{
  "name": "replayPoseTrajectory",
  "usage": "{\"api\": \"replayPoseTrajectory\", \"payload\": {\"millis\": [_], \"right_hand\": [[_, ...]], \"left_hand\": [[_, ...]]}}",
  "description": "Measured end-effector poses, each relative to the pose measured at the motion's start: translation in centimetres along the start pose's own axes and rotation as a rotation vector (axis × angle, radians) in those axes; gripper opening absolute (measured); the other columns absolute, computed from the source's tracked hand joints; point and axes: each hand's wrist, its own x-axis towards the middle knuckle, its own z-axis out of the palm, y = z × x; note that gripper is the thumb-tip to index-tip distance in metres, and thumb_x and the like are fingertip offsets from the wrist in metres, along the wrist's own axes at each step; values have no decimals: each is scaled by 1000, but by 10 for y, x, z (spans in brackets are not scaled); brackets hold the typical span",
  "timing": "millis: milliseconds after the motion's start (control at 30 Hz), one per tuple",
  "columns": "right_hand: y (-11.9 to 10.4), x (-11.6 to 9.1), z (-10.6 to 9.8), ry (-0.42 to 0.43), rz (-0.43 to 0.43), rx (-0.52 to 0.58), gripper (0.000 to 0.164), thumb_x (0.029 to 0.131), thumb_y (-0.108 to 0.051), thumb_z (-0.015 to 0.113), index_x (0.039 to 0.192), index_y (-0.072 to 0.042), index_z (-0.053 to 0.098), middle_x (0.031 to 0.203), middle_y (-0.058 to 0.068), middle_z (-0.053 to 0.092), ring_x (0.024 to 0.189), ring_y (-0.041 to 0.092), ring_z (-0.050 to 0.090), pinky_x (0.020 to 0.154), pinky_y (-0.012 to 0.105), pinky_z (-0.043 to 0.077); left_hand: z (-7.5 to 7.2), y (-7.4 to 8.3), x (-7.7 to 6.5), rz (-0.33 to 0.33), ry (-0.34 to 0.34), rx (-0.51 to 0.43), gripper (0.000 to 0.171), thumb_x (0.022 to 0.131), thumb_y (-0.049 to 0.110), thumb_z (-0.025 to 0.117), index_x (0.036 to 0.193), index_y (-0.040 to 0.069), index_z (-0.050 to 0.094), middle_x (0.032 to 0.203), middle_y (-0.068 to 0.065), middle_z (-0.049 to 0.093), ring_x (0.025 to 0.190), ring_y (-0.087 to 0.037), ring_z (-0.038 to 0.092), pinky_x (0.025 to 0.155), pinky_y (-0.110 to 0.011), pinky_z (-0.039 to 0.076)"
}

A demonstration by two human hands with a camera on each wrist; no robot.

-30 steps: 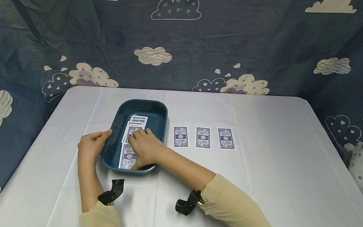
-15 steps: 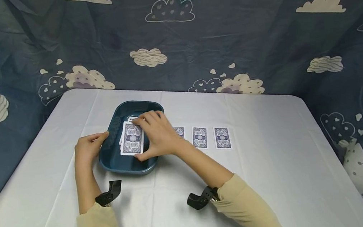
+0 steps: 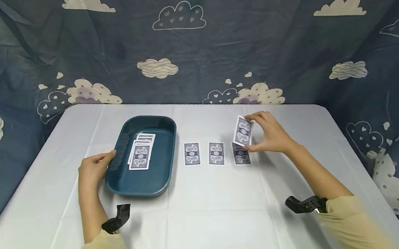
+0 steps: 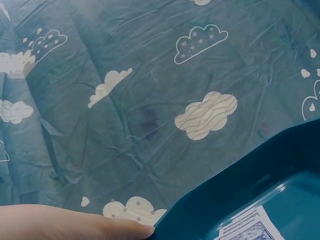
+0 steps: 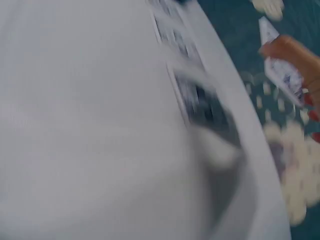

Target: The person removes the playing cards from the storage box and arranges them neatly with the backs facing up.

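Note:
My right hand (image 3: 269, 134) pinches a blue-backed playing card (image 3: 243, 131) by its edges, thumb below and fingers above. That card is tilted and raised over the rightmost of three face-down cards lying in a row, the right card (image 3: 241, 155), the middle card (image 3: 216, 154) and the left card (image 3: 192, 154). At the left, my left hand (image 3: 93, 169) holds the rim of a dark teal tray (image 3: 144, 188), with its thumb on the edge. Inside the tray lie several overlapping playing cards (image 3: 140, 157). The right wrist view is blurred but shows the held card (image 5: 285, 75) apart from the table.
A white cloth covers the table (image 3: 222, 225). Behind it hangs a dark curtain (image 3: 231, 38) with cloud prints. Black bands with cameras sit on the left wrist (image 3: 117, 219) and right wrist (image 3: 306, 204).
My right hand has lifted a card out of the tray and carried it right, past the row, to above the rightmost card. The left hand stays on the tray's rim.

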Motion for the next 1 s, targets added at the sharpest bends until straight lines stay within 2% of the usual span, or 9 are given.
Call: {"api": "replayPoseTrajectory", "payload": {"millis": [100, 200, 400, 533, 600, 767, 833, 933, 1000], "right_hand": [[24, -20, -5, -119, 83, -38, 88, 50, -39, 87, 124, -4, 53, 116, 14, 50, 108, 30, 42, 90, 51, 36], [35, -33, -7, -257, 133, -76, 88, 52, -39, 86, 125, -4, 52, 120, 16, 49, 112, 34, 41, 93, 54, 36], [40, -43, -7, -402, 135, -117, 85, 56, -40, 84, 125, -3, 52, 122, 16, 50, 112, 35, 44, 93, 55, 37], [44, -47, -4, -424, 135, -113, 83, 55, -39, 84, 125, -5, 53, 121, 16, 50, 111, 35, 43, 92, 55, 38], [46, -50, -2, -433, 150, -96, 83, 56, -40, 84, 125, -6, 54, 121, 17, 48, 111, 36, 41, 92, 56, 37], [50, -54, -1, -444, 173, -56, 85, 56, -43, 84, 127, -10, 52, 123, 18, 45, 111, 38, 40, 90, 59, 37], [50, -54, -3, -447, 173, -49, 86, 56, -45, 84, 128, -10, 52, 124, 18, 43, 111, 38, 39, 89, 60, 36], [50, -51, -4, -419, 187, -50, 87, 57, -47, 83, 130, -10, 51, 125, 18, 44, 112, 38, 40, 89, 60, 35], [45, -45, -2, -346, 212, -41, 84, 61, -48, 80, 130, -11, 50, 123, 17, 47, 111, 37, 42, 88, 58, 34]], "left_hand": [[0, -2, 0, 7, 8, 3, 59, 87, 51, 53, 120, 4, 61, 123, -20, 56, 106, -32, 53, 82, -42, 42], [0, -3, -1, 8, 1, -1, 59, 87, 51, 52, 121, 4, 60, 125, -20, 55, 108, -33, 52, 83, -43, 42], [1, -5, 3, 10, 5, -11, 62, 86, 54, 53, 120, 3, 61, 121, -20, 58, 96, -28, 53, 74, -38, 43], [2, -5, 4, -2, 2, -7, 64, 84, 56, 54, 120, 3, 61, 121, -19, 58, 91, -23, 52, 67, -34, 42], [9, -22, 21, 3, 14, 15, 71, 81, 64, 52, 119, 6, 62, 120, -16, 59, 91, -21, 53, 66, -33, 43], [11, -25, 24, 7, 4, -5, 71, 81, 64, 52, 119, 6, 62, 119, -18, 59, 91, -23, 53, 66, -30, 40], [5, -8, 8, -1, -10, -27, 67, 83, 57, 55, 120, 2, 61, 121, -22, 57, 88, -23, 53, 64, -30, 39], [4, -4, 5, -14, 15, -17, 68, 82, 59, 56, 118, 2, 62, 119, -20, 59, 84, -20, 53, 60, -33, 43], [2, -5, 5, -16, 23, -11, 69, 81, 60, 56, 118, 2, 62, 120, -20, 58, 91, -24, 55, 68, -38, 46]]}}
